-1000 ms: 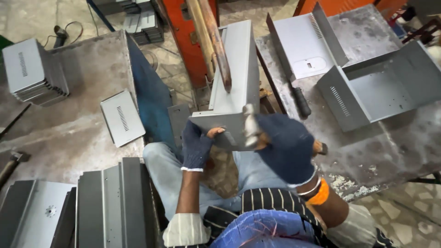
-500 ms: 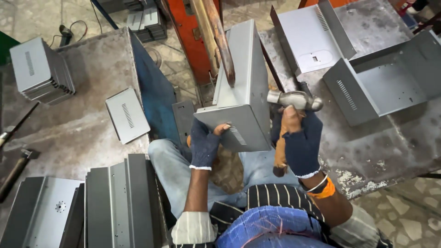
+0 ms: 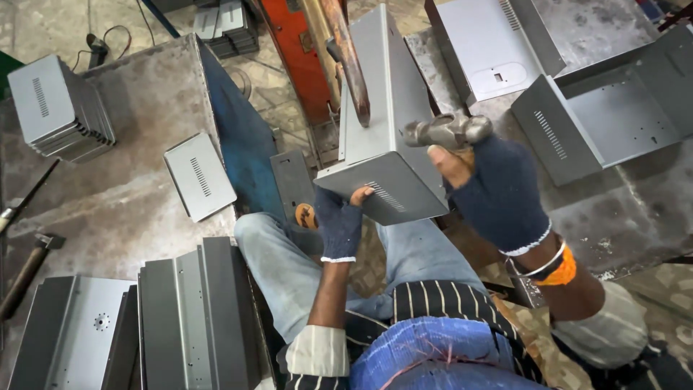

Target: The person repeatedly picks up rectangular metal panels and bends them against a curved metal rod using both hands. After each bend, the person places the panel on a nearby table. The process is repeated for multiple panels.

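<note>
A grey sheet-metal box (image 3: 386,130) with a slotted vent stands tilted in front of me, over my knees. My left hand (image 3: 339,220), in a dark glove, grips the box's near lower corner from below. In a dark glove with bare fingertips, my right hand (image 3: 498,191) is shut on a hammer, whose steel head (image 3: 447,131) is raised beside the box's right edge. The hammer's handle is hidden by the hand.
More grey metal housings lie around: a stack (image 3: 61,105) and a vented panel (image 3: 198,175) at left, folded panels (image 3: 144,318) at lower left, open boxes (image 3: 613,115) at right. Another hammer (image 3: 29,267) lies at far left. A red post (image 3: 303,58) stands behind the box.
My right hand has lifted the hammer from down at the box's front edge up to the box's right side. The left hand stays on the box's lower corner.
</note>
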